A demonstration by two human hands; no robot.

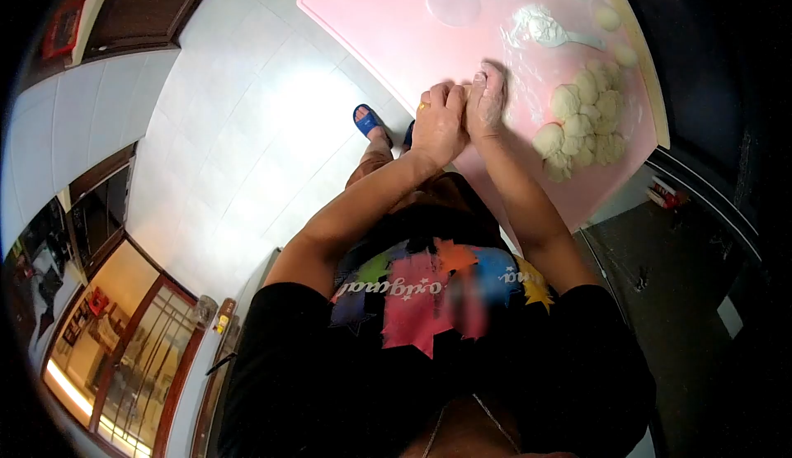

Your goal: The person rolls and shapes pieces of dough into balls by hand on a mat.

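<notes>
My left hand [440, 122], with a ring on one finger, is closed with its fingers curled over the near left edge of a pink mat [371, 12]. Against it presses my right hand [485, 105], its fingers bent and dusted with flour. A small tan patch shows between them, but what they grip is mostly hidden. To the right lies a heap of pale dough pieces [582, 115]. Ahead of the hands, a white spoon [577, 39] rests with a mound of flour [536, 25]. Flat round dough wrappers [454, 2] lie at the far side.
Several dough balls [608, 18] line the mat's right side by the wooden table edge [648, 70]. Pale floor tiles [239, 103] spread out on the left, where a foot in a blue slipper [368, 120] shows. A dark cabinet [136, 4] stands at upper left.
</notes>
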